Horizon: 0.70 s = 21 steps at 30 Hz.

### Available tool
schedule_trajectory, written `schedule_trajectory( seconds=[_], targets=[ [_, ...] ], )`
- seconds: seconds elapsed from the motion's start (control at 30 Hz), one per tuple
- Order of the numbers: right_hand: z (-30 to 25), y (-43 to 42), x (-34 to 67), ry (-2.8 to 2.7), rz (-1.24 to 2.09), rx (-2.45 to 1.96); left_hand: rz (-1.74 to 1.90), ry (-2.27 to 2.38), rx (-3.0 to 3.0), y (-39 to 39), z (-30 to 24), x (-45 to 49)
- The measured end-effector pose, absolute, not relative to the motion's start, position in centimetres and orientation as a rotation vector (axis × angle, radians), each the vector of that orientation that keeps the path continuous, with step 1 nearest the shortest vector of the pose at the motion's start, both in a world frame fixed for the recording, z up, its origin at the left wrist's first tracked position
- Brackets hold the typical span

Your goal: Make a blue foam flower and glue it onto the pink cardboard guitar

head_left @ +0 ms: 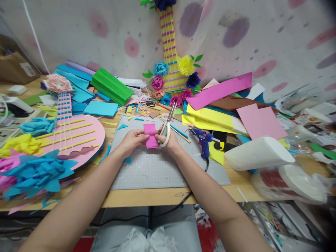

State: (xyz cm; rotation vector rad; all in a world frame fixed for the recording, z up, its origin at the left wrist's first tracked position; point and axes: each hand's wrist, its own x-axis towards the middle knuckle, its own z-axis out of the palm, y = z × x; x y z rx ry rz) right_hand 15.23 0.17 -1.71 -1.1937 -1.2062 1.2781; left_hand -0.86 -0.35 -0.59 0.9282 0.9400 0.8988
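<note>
My left hand (pixel 133 139) pinches the left edge of a small folded piece of pink crepe paper (pixel 150 135), held just above a grey cutting mat (pixel 157 168). My right hand (pixel 168 139) grips the white handles of a pair of scissors (pixel 168 122), and its fingers also touch the right edge of the pink paper. The scissor blades point up and away from me, closed, beyond the paper.
A blue glue gun (pixel 203 140) lies on the mat to the right. A pink paper guitar (pixel 70 134) and paper flowers (pixel 34 173) fill the left side. Coloured paper sheets (pixel 217 92), a yellow paper guitar (pixel 170 56) and white rolls (pixel 258 154) crowd the back and right.
</note>
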Motion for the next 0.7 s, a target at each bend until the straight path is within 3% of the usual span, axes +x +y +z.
schedule_trajectory(
  seconds=[0.7],
  targets=[
    [-2.41,-0.41,15.25,-1.3,1.244,-1.238,0.987,0.963,0.915,-0.29,-0.77,-0.74]
  ],
)
